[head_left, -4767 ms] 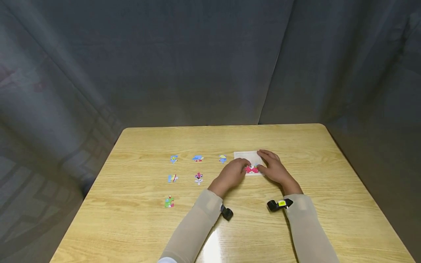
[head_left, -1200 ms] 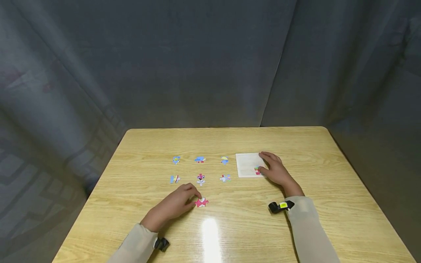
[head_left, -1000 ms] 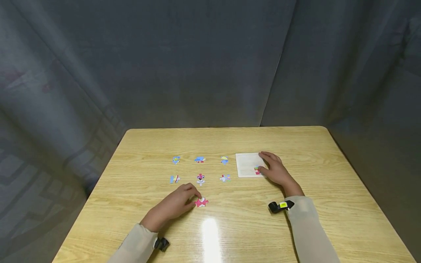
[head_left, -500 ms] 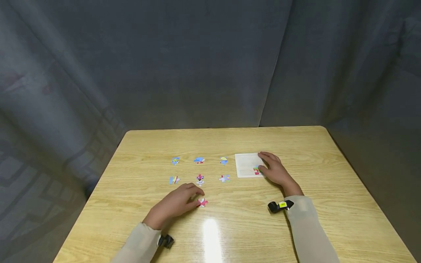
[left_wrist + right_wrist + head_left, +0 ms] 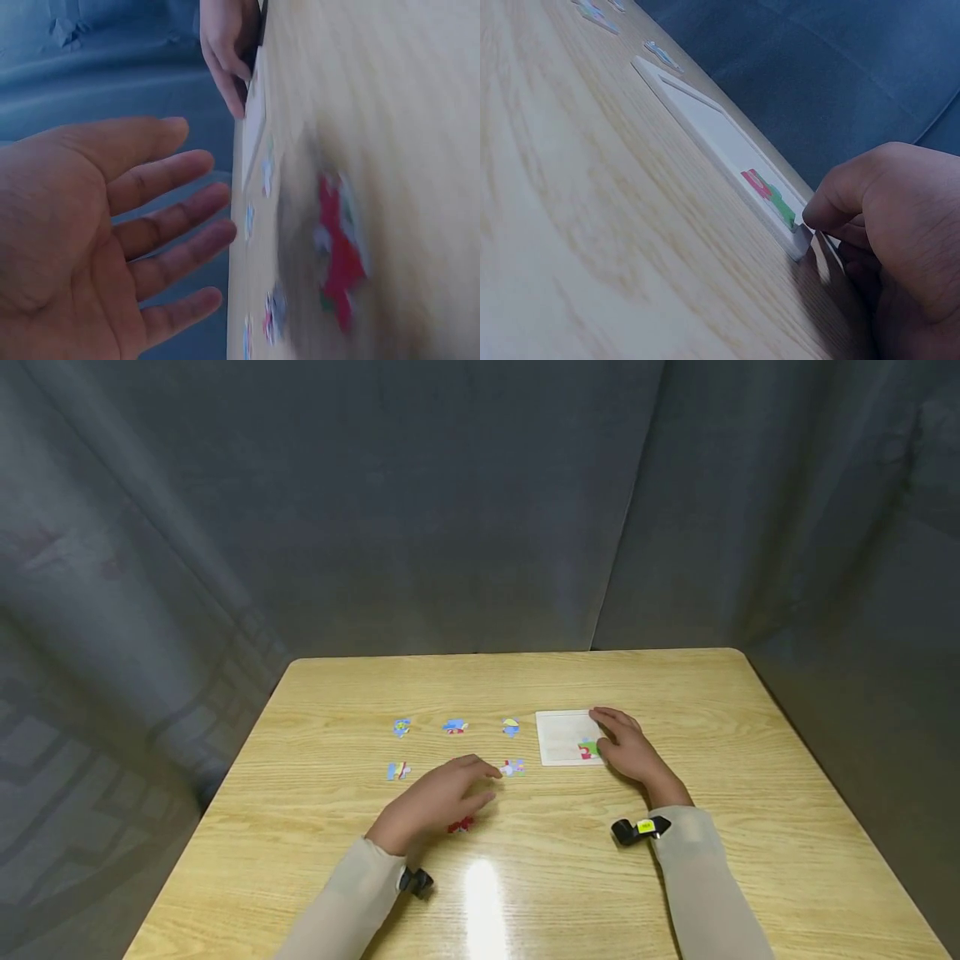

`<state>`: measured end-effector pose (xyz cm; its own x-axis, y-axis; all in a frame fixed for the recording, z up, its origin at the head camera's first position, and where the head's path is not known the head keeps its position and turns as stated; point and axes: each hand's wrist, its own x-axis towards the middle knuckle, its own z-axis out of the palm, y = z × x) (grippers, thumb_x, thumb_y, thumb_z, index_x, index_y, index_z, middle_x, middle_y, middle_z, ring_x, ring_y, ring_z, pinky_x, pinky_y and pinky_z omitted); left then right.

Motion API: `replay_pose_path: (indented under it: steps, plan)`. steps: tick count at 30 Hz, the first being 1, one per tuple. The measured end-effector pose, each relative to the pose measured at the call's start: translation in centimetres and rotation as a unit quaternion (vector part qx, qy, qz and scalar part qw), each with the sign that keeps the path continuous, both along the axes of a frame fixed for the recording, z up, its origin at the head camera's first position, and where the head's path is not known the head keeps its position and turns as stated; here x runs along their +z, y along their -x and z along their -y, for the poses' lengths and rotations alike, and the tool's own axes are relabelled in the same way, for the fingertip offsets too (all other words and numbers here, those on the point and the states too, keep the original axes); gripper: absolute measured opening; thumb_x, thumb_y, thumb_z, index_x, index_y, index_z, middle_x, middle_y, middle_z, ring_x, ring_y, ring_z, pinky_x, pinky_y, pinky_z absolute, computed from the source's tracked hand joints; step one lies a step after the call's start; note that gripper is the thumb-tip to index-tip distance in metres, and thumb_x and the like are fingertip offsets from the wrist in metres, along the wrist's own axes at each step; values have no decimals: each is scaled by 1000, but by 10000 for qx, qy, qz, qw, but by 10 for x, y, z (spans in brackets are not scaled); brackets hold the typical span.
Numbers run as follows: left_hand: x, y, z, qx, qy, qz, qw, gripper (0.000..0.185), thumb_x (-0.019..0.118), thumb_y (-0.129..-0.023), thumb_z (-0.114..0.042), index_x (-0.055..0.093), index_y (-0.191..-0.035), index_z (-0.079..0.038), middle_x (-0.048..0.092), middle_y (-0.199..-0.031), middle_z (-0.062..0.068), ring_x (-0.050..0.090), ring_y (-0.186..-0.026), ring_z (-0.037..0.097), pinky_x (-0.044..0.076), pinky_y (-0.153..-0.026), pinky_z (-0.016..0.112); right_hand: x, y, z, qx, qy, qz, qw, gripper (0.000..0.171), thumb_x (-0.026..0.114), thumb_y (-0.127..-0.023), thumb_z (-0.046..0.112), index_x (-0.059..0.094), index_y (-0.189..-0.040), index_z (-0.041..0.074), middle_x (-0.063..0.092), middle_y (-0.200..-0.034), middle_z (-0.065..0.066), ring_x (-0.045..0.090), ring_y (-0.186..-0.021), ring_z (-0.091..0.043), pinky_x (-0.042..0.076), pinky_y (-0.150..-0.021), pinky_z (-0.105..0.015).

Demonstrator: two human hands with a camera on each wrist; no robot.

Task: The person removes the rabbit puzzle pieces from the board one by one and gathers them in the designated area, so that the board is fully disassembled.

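Note:
My left hand hovers above the table with its fingers spread and nothing in them. Below its palm lies a red-and-white jigsaw piece, apart from the hand and blurred in the left wrist view. Near the left fingertips is a white-and-pink piece. My right hand holds the right edge of a white puzzle tray, thumb on the near corner, other fingers along the outer side. Inside the tray sits a green-and-red piece at its near right corner.
Left of the tray, loose jigsaw pieces lie in rows: a blue-and-yellow one, a blue-and-red one, a blue flower one and a striped one. Grey curtains stand behind the wooden table.
The red piece went from the tray to the table, and a green-and-red piece is in the tray. Lately my left hand has left the red piece, rising rightward; my right thumb shifted slightly.

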<state>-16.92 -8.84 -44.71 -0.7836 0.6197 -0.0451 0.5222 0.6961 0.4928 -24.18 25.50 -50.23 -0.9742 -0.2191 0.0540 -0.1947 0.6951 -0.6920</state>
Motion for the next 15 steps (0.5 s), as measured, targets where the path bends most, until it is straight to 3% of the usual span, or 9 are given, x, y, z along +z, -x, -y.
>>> replay_pose_path:
  steps: [4,10,15]
  plan:
    - [4,13,-19,6,-29,-20,10000,39,52,-101,-35,56,-135,-17,51,-137,-3,51,-123,18,46,-99,37,0,2,3,-23,-26,19,10000,54,47,-95,6,38,-148,1,30,-153,-18,17,-143,-40,18,-112,-59]
    - [7,28,-48,-13,-23,36,10000,50,51,-101,-40,44,-146,-18,40,-150,5,36,-139,25,39,-107,41,0,4,6,-61,-20,67,10000,55,47,-94,5,39,-148,2,30,-153,-17,17,-143,-39,18,-113,-59]
    - [5,36,-78,84,329,-517,9981,57,56,-99,-38,40,-149,-14,42,-147,5,41,-134,22,39,-107,34,0,5,6,-26,-38,55,10000,54,47,-94,4,39,-148,2,31,-152,-18,18,-142,-40,18,-112,-60]
